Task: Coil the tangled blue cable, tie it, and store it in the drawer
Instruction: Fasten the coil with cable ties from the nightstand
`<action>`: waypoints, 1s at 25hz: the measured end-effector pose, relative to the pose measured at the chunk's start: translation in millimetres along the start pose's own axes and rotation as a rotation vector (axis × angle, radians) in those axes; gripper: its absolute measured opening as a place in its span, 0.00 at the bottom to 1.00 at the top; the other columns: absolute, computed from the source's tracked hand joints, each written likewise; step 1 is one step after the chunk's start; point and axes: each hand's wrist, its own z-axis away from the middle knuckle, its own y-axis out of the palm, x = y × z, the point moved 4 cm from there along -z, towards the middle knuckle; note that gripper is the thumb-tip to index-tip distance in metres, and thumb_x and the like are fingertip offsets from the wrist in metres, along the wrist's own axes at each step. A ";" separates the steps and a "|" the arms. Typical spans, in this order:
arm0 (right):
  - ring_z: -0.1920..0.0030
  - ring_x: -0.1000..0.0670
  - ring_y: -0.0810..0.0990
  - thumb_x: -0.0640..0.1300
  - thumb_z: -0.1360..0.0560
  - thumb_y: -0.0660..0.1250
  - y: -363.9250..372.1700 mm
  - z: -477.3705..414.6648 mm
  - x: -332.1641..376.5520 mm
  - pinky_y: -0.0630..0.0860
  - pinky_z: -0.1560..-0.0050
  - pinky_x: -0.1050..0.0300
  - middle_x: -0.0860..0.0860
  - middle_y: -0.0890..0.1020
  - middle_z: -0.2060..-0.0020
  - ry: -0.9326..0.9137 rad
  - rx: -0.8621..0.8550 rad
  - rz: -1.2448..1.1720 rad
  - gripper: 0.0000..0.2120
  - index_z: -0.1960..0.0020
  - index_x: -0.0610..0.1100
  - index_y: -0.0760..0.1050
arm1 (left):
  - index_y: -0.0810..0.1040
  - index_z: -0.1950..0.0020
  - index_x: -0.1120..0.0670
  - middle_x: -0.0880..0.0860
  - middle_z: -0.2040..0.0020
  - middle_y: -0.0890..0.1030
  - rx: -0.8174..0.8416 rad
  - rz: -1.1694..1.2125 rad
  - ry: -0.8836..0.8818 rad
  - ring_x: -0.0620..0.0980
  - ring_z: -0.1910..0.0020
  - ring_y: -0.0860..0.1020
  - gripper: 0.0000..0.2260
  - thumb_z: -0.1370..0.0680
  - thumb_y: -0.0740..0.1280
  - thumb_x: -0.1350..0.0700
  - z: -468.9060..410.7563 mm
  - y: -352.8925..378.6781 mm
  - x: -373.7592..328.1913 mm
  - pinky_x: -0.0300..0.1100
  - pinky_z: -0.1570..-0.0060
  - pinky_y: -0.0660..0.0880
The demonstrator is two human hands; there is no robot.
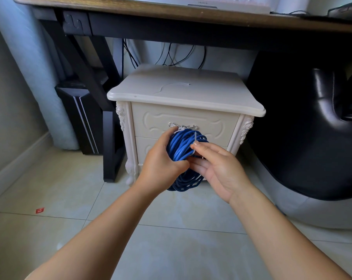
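In front of the white cabinet (211, 99), the left hand (161, 159) has its grip closed round the coiled blue cable (180, 147), and loops hang below it. The right hand (218, 168) has its grip pinched on a white tie (195, 140) looped over the coil. Behind the cable, the cabinet's top drawer (151, 118) is closed. A spare tie (177, 84) lies on top.

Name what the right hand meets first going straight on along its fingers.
The right hand meets the blue cable coil at once; its fingertips pinch the white tie round it.
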 end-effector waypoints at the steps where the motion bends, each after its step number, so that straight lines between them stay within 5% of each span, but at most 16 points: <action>1: 0.53 0.42 0.85 0.35 0.24 0.67 -0.2 0.2 1.5 0.82 0.48 0.51 0.40 0.85 0.56 0.010 0.006 -0.005 0.04 0.54 0.38 0.81 | 0.66 0.28 0.44 0.37 0.43 0.77 0.003 -0.001 0.006 0.32 0.45 0.76 0.34 0.30 0.71 0.65 0.8 0.3 -0.7 0.30 0.46 0.75; 6: 0.53 0.42 0.85 0.36 0.26 0.69 -1.9 1.4 3.2 0.82 0.48 0.50 0.42 0.85 0.56 0.009 -0.016 0.003 0.02 0.54 0.40 0.81 | 0.68 0.34 0.39 0.35 0.44 0.78 0.008 0.001 0.027 0.32 0.45 0.76 0.32 0.31 0.71 0.66 0.4 2.2 -1.4 0.32 0.46 0.76; 17: 0.57 0.44 0.84 0.37 0.26 0.71 -0.1 2.5 5.7 0.82 0.50 0.51 0.44 0.86 0.57 0.040 -0.067 0.028 0.03 0.54 0.42 0.81 | 0.71 0.30 0.43 0.40 0.41 0.80 0.006 0.055 0.071 0.37 0.43 0.78 0.31 0.29 0.76 0.59 -0.8 4.2 3.1 0.43 0.42 0.78; 25: 0.56 0.45 0.85 0.35 0.26 0.70 1.6 4.9 9.5 0.82 0.52 0.53 0.46 0.85 0.60 -0.001 -0.082 0.080 0.03 0.56 0.42 0.81 | 0.69 0.28 0.41 0.36 0.41 0.78 0.039 0.112 0.095 0.35 0.43 0.78 0.33 0.28 0.75 0.63 2.0 4.5 -1.8 0.35 0.45 0.77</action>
